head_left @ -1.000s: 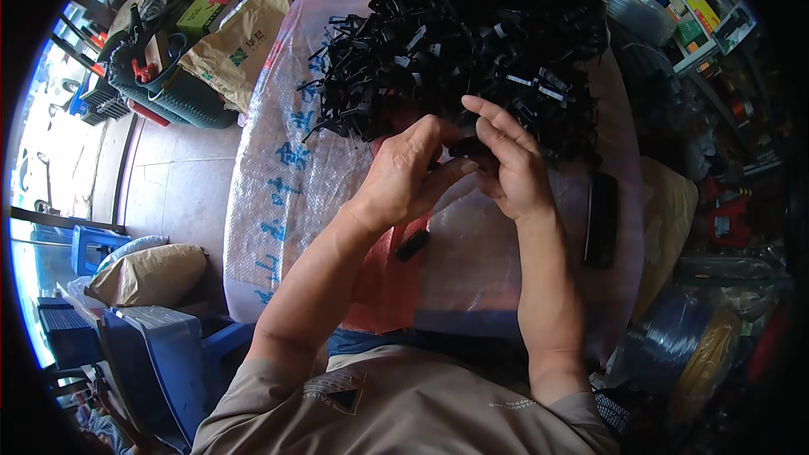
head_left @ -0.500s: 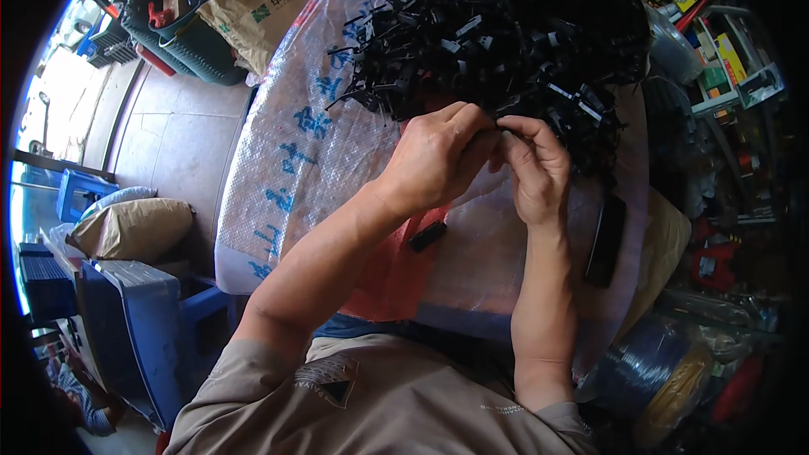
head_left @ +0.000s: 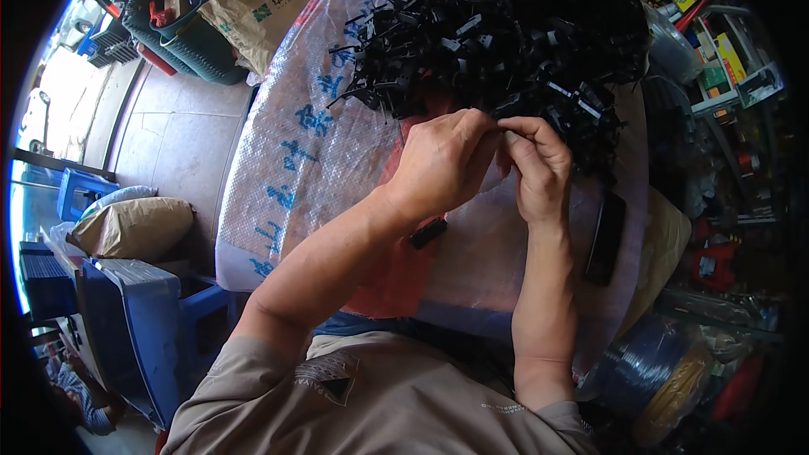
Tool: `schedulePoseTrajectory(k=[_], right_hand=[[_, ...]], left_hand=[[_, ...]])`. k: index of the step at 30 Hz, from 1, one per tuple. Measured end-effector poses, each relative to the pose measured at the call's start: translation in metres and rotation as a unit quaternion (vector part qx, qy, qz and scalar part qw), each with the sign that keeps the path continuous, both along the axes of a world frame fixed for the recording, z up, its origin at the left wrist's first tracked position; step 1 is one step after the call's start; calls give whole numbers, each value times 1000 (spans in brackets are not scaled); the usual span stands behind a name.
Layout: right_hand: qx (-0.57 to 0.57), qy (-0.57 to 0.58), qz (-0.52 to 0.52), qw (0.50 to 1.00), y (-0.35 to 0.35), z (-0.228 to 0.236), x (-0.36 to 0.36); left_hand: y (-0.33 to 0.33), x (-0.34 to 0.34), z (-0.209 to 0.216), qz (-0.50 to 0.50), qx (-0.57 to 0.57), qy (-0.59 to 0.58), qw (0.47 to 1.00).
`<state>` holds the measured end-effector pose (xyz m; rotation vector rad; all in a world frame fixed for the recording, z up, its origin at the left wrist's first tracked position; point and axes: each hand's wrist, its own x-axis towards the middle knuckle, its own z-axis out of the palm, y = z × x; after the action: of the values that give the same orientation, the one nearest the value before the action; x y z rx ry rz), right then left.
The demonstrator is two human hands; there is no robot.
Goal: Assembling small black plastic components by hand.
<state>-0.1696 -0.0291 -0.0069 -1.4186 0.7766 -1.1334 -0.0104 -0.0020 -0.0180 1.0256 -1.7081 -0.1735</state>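
My left hand (head_left: 447, 162) and my right hand (head_left: 540, 164) meet at their fingertips just in front of a large heap of black plastic parts (head_left: 472, 50). Both are closed in a pinch. A sliver of something dark shows between the fingertips, too small and covered to name. Below my left wrist, a small black block-like piece (head_left: 428, 234) lies on a red strip (head_left: 392, 282) of the sheet. To the right of my right forearm lies a flat, long black object (head_left: 605, 240), perhaps a phone.
A white woven plastic sheet (head_left: 278, 177) with blue writing covers the work surface. On the left stand a blue bin (head_left: 139, 329), a blue stool (head_left: 80, 191) and a stuffed brown sack (head_left: 135, 227). A wire spool (head_left: 649, 371) and cluttered shelves (head_left: 725, 67) line the right. A person (head_left: 84, 396) shows at lower left.
My left hand has sunk slightly toward me, its wrist now nearer the small black piece. The fingertips still meet, and my right hand has barely shifted.
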Motion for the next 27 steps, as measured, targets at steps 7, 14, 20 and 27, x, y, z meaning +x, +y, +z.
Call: schedulePoseTrajectory(k=[7, 14, 20, 27], right_hand=[[53, -5, 15, 998, 0, 5, -5], [44, 4, 61, 997, -3, 5, -11], [38, 50, 50, 997, -2, 11, -18], [81, 61, 127, 987, -1, 15, -22]], left_hand=[[1, 10, 14, -164, 351, 305, 870], [2, 15, 20, -248, 473, 411, 739], [0, 14, 19, -277, 371, 285, 839], [1, 23, 20, -201, 284, 49, 936]])
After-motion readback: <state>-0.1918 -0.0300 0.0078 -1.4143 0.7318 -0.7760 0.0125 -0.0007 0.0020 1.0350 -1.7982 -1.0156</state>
